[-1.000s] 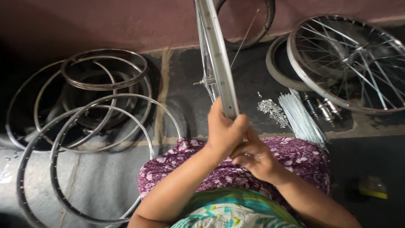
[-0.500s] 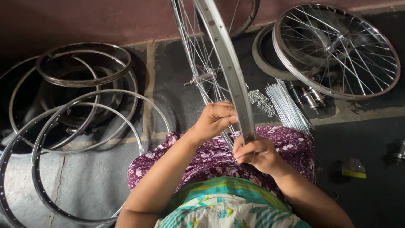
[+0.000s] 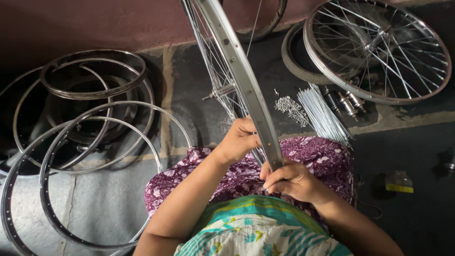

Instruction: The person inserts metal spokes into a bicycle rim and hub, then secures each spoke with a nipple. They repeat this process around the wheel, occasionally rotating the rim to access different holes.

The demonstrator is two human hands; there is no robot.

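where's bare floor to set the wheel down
Bare floor lies at lower right, between the purple skirt and the small yellow-banded bottle. A narrower strip runs between the bare rims and the wheel in hand. Upper right is crowded: spoked wheel, loose spokes, nipples.

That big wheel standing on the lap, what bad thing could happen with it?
The wheel rim stands on edge on the person's lap, steadied only by the left hand and right hand, so it might tip sideways. Fingers sit among thin spokes and could get pinched. A falling wheel might scatter the loose spoke bundle and small nipples nearby.
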